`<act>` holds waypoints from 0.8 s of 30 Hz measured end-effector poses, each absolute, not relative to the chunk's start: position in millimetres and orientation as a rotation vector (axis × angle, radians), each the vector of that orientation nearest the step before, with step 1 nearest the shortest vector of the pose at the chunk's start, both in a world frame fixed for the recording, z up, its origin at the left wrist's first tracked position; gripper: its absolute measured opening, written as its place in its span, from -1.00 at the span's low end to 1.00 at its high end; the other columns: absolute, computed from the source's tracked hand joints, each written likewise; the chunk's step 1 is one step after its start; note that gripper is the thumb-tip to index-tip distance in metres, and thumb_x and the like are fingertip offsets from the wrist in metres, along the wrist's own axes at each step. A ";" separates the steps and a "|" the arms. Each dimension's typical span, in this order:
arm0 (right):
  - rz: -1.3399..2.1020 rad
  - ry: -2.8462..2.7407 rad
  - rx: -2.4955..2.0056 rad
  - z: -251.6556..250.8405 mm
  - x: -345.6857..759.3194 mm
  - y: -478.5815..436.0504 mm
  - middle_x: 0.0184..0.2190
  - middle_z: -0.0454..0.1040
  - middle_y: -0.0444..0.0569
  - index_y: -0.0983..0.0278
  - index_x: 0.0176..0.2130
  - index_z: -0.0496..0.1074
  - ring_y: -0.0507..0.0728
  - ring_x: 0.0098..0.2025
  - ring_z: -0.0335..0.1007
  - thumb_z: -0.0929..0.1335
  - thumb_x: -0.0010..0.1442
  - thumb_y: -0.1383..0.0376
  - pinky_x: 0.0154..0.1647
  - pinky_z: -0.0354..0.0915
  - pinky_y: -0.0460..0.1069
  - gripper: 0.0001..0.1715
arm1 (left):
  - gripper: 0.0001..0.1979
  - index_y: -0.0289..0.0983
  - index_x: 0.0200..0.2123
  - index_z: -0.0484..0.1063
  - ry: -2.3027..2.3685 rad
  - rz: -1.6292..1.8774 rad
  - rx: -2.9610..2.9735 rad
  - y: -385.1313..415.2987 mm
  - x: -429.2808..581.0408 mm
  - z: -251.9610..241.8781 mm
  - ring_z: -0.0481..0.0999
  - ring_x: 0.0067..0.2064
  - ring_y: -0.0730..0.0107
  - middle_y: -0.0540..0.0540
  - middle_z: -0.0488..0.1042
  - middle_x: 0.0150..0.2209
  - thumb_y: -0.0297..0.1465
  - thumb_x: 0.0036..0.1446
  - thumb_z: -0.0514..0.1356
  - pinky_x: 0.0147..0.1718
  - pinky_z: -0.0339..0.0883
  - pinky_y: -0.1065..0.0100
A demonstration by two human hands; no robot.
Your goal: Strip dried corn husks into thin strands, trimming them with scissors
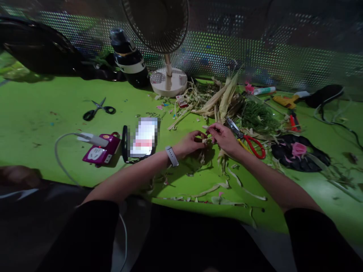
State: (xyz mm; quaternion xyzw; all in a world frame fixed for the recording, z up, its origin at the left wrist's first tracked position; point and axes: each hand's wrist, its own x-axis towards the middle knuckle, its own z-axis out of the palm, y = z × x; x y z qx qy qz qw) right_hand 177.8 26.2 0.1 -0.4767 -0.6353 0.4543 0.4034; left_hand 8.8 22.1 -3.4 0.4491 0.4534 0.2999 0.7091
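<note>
Over the green table, my left hand [193,142] pinches a small pale piece of corn husk [204,140] between thumb and fingers. Close against it, my right hand [222,136] is closed on the same piece from the other side. Fingers hide most of the piece, so its shape is unclear. Dry husk strips [222,160] hang or lie below the right hand. Just beyond that hand lie red-handled scissors [255,146]. Behind both hands rises a heap of dried corn husks [224,100], with shredded green fibre [253,115] at its right.
A white fan [169,81] and dark bottle [130,62] stand at the back. Left are black-handled scissors [99,108], a propped phone [144,136] and a purple power adapter [102,149]. Right are a yellow glue gun [286,101] and black tray [314,160]. Another person's hand [19,176] rests far left.
</note>
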 end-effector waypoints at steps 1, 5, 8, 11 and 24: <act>1.117 -1.614 -1.194 1.5 177.7 24.3 -0.57 0.28 -0.24 0.25 -0.33 0.36 -0.03 -0.58 0.19 0.33 0.18 -0.03 -0.54 0.12 -0.09 -0.61 | -0.63 -0.30 -0.30 0.43 0.976 0.744 1.043 21.5 9.5 -4.9 0.49 -0.45 0.42 -0.04 0.54 -0.43 -0.47 -0.24 0.44 -0.37 0.35 0.35; 0.972 -1.672 -1.135 11.7 177.9 16.9 -0.46 0.32 -0.18 0.24 -0.31 0.37 -0.03 -0.54 0.22 0.30 0.24 0.01 -0.49 0.17 -0.08 -0.65 | -0.54 -0.27 -0.09 0.41 0.870 1.037 1.200 19.0 7.8 -7.2 0.54 -0.29 0.42 -0.05 0.54 -0.33 -0.49 -0.13 0.38 -0.22 0.41 0.35; 0.914 -1.712 -1.106 17.0 178.0 12.6 -0.40 0.35 -0.14 0.23 -0.30 0.37 -0.02 -0.51 0.26 0.28 0.27 0.02 -0.45 0.21 -0.07 -0.67 | -0.32 -0.22 0.12 0.27 0.855 1.180 1.346 20.1 5.1 -8.0 0.55 -0.25 0.41 -0.04 0.53 -0.28 -0.49 -0.10 0.38 -0.16 0.43 0.33; 0.849 -1.767 -1.109 18.7 178.5 10.8 -0.40 0.37 -0.12 0.22 -0.30 0.38 0.03 -0.42 0.31 0.27 0.28 0.04 -0.37 0.25 -0.04 -0.68 | -0.47 -0.24 0.03 0.32 0.807 1.237 1.420 22.9 1.6 -11.6 0.55 -0.13 0.36 -0.13 0.52 -0.10 -0.45 -0.04 0.36 -0.08 0.43 0.28; 0.687 -1.907 -1.081 14.2 179.0 10.6 -0.31 0.45 -0.04 0.22 -0.29 0.44 0.12 -0.22 0.37 0.25 0.31 0.10 -0.15 0.27 0.03 -0.70 | -0.61 -0.25 0.05 0.35 0.687 1.077 1.444 22.5 -1.6 -12.7 0.46 0.08 0.26 -0.22 0.45 0.06 -0.35 0.14 0.23 0.07 0.35 0.23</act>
